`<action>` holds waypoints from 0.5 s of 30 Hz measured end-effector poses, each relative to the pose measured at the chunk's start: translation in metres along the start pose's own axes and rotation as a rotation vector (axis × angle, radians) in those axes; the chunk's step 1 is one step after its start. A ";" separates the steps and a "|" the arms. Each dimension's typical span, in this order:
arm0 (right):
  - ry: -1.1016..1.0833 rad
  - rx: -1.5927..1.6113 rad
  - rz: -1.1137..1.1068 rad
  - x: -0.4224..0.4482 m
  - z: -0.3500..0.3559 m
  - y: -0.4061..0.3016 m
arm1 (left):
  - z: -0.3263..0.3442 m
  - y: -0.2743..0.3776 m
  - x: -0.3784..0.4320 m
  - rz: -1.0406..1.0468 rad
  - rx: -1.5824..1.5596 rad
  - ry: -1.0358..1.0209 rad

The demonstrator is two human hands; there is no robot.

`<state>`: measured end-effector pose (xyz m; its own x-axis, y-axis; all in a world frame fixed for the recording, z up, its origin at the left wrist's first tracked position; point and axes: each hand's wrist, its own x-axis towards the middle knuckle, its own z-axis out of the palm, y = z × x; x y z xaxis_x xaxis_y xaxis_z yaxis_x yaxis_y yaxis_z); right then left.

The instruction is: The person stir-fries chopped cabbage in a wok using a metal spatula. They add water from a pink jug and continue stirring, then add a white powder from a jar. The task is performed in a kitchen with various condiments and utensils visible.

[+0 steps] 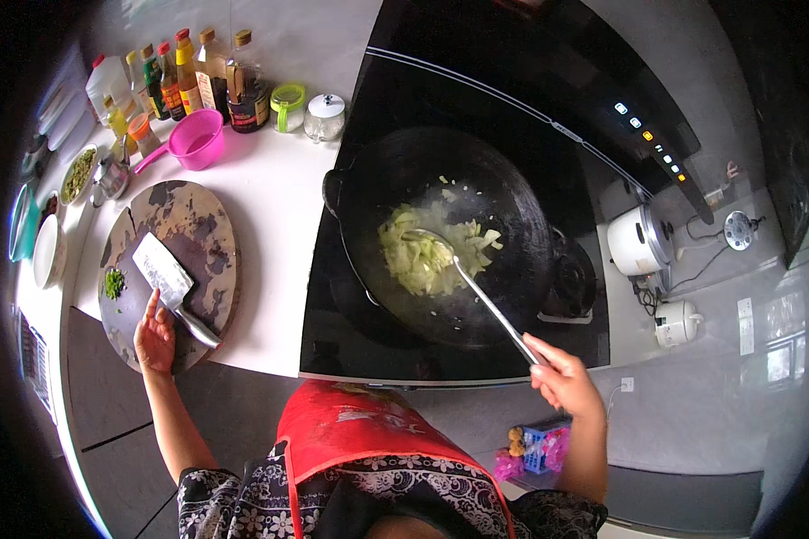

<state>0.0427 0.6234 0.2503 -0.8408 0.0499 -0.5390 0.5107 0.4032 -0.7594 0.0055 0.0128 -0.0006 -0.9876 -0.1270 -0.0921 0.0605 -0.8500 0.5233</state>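
My right hand (561, 377) grips the handle of a long metal ladle (489, 304). The ladle's bowl lies among pale green sliced vegetables (411, 252) in a large black wok (512, 290) on the stove, and light steam hangs over them. Over the near left edge of a round wooden chopping board (199, 209), my left hand (156, 340) is palm up and holds nothing. Its fingers are partly spread, with one fingertip close to a cleaver (164, 271); whether they touch is unclear. On the board's left side sits a small heap of chopped green herbs (114, 283).
Behind the board stand a pink plastic ladle (199, 140), several sauce bottles (187, 74) and two seasoning jars (324, 116). Bowls (49, 252) line the left counter. A rice cooker (637, 239) with cords is right of the stove. The range hood (600, 87) overhangs the stove's far side.
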 end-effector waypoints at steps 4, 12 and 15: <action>0.199 -0.073 -0.195 0.037 0.012 0.018 | -0.005 0.003 0.002 -0.012 0.013 -0.038; 0.326 0.045 -0.188 0.100 0.010 -0.013 | 0.001 0.003 0.001 -0.015 0.020 -0.029; 0.152 0.027 -0.149 0.097 0.013 -0.015 | 0.000 0.004 0.000 -0.026 -0.006 -0.064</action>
<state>-0.0441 0.6098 0.2048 -0.9236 0.1301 -0.3606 0.3820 0.3919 -0.8370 0.0053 0.0095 0.0010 -0.9961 -0.0714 -0.0510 0.0349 -0.8555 0.5167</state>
